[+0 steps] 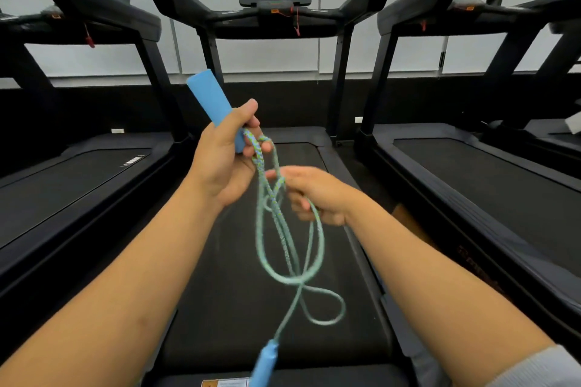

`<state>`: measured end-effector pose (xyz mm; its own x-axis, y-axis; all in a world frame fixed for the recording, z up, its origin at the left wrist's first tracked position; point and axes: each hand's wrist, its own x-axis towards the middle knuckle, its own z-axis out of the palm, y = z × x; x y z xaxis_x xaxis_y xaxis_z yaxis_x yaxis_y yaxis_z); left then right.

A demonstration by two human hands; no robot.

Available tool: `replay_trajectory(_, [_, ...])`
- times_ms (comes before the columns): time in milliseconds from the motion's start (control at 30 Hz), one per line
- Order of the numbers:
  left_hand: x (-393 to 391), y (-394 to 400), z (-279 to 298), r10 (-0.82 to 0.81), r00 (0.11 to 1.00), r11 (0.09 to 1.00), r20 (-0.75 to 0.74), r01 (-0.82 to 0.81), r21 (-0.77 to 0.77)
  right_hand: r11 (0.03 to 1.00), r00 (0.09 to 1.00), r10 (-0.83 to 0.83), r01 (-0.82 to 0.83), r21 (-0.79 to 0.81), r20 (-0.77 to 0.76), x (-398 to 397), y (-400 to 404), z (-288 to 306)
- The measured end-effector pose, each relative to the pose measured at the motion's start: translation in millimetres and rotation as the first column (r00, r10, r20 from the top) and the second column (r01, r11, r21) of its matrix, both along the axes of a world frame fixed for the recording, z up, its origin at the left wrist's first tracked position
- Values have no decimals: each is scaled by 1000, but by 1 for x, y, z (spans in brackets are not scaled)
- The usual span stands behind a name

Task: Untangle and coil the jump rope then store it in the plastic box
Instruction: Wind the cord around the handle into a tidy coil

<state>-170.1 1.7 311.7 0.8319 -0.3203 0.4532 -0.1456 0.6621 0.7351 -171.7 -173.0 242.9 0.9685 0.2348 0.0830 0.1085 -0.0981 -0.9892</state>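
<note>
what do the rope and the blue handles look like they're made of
Rope: braided cord, likely nylon or polyester; a woven fleck pattern shows near the left hand. Handles: matte blue, smooth with no shine, so probably foam or soft rubber; can't tell which.

The left hand (pixel 224 155) grips one blue handle (pixel 210 100) of the jump rope (pixel 284 242), tilted upward. The right hand (pixel 314 195) pinches the pale green cord beside it. Loops hang over the treadmill belt (pixel 220 308); the second handle (pixel 264 364) dangles below.
</note>
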Motion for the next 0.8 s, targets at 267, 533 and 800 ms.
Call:
replay_trajectory(267, [5, 9, 4, -14, 999, 999, -33, 13, -36, 699, 674, 712, -657, 282, -196, -9, 10, -19])
replay_trajectory(533, [8, 21, 10, 62, 998, 998, -4, -62, -28, 923, 917, 370, -345, 173, -145, -5, 1, -16])
replay_trajectory(800, [17, 64, 42, 245, 969, 952, 24, -236, -194, 963, 967, -251, 244, -109, -52, 13, -55, -53])
